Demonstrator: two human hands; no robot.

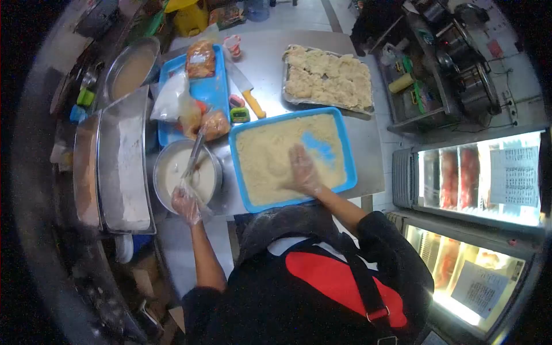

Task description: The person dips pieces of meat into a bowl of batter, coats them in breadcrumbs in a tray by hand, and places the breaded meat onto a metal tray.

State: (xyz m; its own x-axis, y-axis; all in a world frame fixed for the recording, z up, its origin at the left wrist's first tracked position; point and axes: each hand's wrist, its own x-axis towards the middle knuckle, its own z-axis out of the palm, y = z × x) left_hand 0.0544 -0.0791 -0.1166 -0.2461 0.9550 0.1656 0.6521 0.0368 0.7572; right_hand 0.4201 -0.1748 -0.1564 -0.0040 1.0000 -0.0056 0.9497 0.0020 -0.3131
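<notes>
My left hand [186, 203], in a clear plastic glove, is closed around metal tongs [196, 153]. The tongs slant across a round metal bowl [213, 187] of pale, creamy batter [202, 175]. My right hand [302, 171], also gloved, lies with fingers stretched out on pale breadcrumb-like coating [261, 144]. That coating fills a blue tray [248, 202], whose bare bottom shows just right of my fingers. Behind it, a metal tray [286, 92] holds coated, lumpy pieces [328, 77] laid close together.
A second blue tray [214, 92] carries bagged food [201, 59] and a white bag [172, 96]. Beside it lie a yellow-handled knife [248, 95] and a green timer [240, 115]. Long metal bins [130, 167] stand at left, lit display fridges [471, 178] at right.
</notes>
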